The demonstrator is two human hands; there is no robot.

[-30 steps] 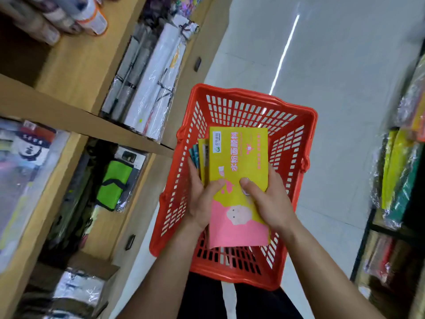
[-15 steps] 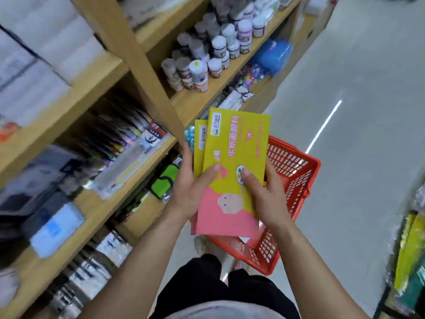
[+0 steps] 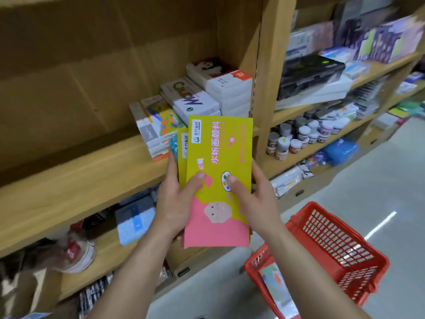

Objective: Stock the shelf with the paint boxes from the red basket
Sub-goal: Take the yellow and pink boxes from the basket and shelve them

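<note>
The left hand (image 3: 174, 203) and right hand (image 3: 255, 201) grip a fanned stack of yellow-and-pink paint boxes (image 3: 218, 157) by its two side edges, thumbs pressed on the front. Just beyond the hands runs the wooden shelf (image 3: 80, 180), with other boxes (image 3: 190, 102) stacked on it. The red basket (image 3: 340, 240) sits below the right hand, a colourful packet (image 3: 273, 286) inside.
</note>
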